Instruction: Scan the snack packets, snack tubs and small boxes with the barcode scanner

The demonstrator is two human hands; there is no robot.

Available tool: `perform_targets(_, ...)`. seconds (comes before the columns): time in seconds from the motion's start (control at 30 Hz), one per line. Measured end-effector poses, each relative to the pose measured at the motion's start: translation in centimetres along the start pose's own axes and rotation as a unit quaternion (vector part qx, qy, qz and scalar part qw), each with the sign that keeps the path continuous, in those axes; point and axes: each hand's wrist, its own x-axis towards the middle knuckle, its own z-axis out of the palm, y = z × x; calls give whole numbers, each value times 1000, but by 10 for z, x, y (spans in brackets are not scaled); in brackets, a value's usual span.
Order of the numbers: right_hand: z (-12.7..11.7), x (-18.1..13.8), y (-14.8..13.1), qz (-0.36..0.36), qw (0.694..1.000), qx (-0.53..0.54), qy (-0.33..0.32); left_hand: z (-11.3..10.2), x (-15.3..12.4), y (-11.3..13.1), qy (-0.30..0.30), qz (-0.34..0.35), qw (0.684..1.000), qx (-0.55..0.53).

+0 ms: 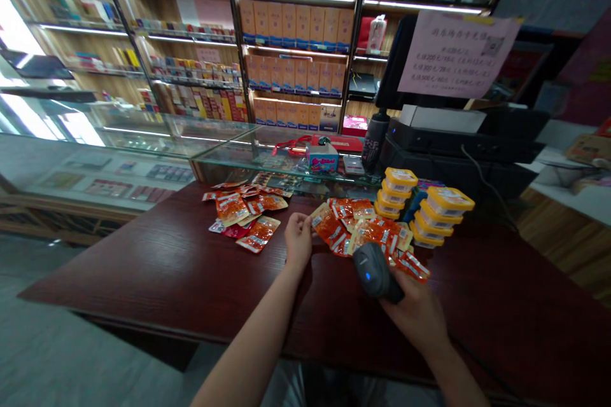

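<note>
My right hand (420, 311) is wrapped around the grip of a dark barcode scanner (370, 269), a small blue light glowing on its back. The fingers of my left hand (298, 240) are closed at the left edge of an orange-and-cream snack packet (327, 224). That packet overlaps a pile of similar packets (375, 232), partly hidden behind the scanner. Left of my left hand lies a second loose pile of orange packets (232, 208), with a red one among them.
Yellow-lidded tubs stand in two stacks, a left stack (389, 194) and a right stack (439, 219). Behind the dark wooden table (167, 267) are a glass display counter (224, 146), a small colourful box (323, 159), a dark bottle (375, 140) and a monitor (395, 63).
</note>
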Motion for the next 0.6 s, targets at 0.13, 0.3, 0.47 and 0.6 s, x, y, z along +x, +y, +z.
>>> perform_targets(0.13,-16,6,-18,0,981,186,-52,1,-2,-3,-10,1,1000,1)
perform_targets(0.3,-20,9,-36,5,974,215,-72,3,-5,-3,-12,0,1000,3)
perform_targets(0.47,-16,11,-34,9,976,206,-64,1,-8,0,-3,7,1000,-3)
perform_targets(0.6,-16,12,-34,-4,973,217,-79,2,-7,-1,-1,3,1000,2)
